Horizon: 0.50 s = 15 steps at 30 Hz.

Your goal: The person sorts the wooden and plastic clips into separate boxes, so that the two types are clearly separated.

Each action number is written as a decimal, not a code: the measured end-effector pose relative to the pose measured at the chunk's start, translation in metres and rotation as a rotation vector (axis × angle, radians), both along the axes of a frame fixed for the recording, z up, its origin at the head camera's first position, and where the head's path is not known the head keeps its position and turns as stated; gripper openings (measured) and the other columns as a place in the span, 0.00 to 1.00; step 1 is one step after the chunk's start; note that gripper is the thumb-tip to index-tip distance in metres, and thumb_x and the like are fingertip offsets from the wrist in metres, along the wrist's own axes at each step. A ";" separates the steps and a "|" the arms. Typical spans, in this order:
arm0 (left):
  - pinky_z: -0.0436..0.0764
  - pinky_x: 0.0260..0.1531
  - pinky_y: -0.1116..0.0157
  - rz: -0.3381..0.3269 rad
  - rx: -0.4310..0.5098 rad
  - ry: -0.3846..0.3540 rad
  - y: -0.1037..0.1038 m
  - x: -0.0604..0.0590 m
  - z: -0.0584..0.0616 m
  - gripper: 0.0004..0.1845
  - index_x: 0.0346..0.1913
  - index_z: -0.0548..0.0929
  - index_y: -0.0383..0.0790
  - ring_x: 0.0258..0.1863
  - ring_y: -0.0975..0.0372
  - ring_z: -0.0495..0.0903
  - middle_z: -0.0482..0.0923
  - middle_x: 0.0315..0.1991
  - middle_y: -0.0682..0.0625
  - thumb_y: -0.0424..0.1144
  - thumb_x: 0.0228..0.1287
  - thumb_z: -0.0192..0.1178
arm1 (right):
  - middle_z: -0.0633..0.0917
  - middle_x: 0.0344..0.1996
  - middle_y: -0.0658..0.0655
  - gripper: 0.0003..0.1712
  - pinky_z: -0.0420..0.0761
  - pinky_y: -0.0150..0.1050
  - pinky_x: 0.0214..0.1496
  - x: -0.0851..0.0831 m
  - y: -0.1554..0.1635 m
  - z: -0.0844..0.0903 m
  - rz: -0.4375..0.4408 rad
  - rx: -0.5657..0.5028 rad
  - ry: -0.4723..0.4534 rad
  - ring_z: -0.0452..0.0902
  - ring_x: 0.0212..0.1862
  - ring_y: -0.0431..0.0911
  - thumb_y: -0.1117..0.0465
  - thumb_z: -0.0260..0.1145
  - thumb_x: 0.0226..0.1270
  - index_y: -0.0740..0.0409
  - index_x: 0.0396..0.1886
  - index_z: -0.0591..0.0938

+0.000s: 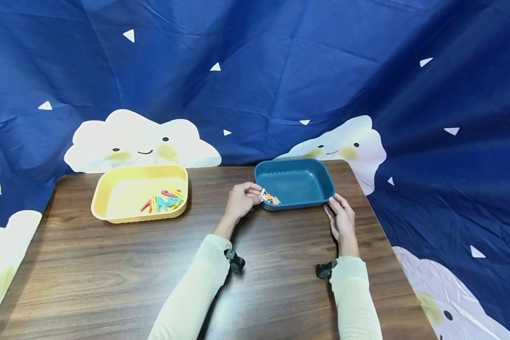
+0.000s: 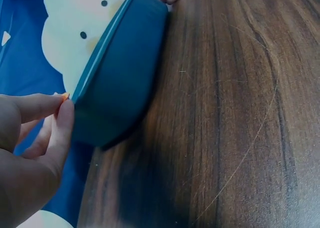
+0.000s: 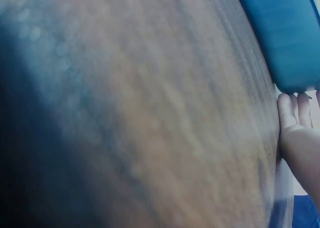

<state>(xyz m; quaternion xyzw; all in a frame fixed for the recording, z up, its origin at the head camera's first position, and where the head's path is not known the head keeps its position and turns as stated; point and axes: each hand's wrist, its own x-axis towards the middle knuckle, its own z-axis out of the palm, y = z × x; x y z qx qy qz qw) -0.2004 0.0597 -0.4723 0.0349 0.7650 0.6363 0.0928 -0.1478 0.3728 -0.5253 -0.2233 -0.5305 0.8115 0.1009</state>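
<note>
Left hand [image 1: 241,200] pinches a small piece [image 1: 262,192] at the blue tray [image 1: 318,198] rim; right hand [image 1: 341,218], fingers straight, steadies it. A few pieces lie inside; most sit in the yellow tray [image 1: 110,215] beyond the left hand.

A dark wood-grain counter [image 1: 123,264] is carrying two trays. A blue tray [image 1: 312,166] is sitting near the far edge. A yellow tray [image 1: 110,189] is lying well to the left of the blue tray, at about the same depth, with bare wood showing between them.
</note>
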 end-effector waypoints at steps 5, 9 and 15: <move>0.81 0.29 0.71 -0.010 -0.012 0.008 0.004 0.000 -0.001 0.11 0.42 0.88 0.32 0.32 0.62 0.86 0.87 0.34 0.45 0.22 0.56 0.70 | 0.81 0.51 0.51 0.16 0.67 0.46 0.72 0.001 0.000 0.001 0.002 -0.002 0.001 0.74 0.60 0.46 0.64 0.63 0.76 0.58 0.60 0.79; 0.82 0.31 0.70 -0.026 -0.034 0.033 0.008 -0.001 -0.002 0.10 0.42 0.88 0.31 0.32 0.61 0.86 0.87 0.34 0.44 0.23 0.56 0.70 | 0.81 0.51 0.51 0.17 0.69 0.45 0.72 0.000 0.001 0.000 0.000 0.004 -0.005 0.74 0.60 0.46 0.64 0.63 0.75 0.59 0.61 0.78; 0.83 0.32 0.70 -0.038 -0.089 0.055 0.012 -0.003 -0.002 0.09 0.40 0.89 0.34 0.31 0.63 0.86 0.87 0.34 0.47 0.24 0.56 0.69 | 0.80 0.51 0.52 0.21 0.69 0.44 0.71 0.000 0.000 0.000 0.001 -0.007 -0.006 0.75 0.59 0.45 0.65 0.62 0.76 0.64 0.65 0.74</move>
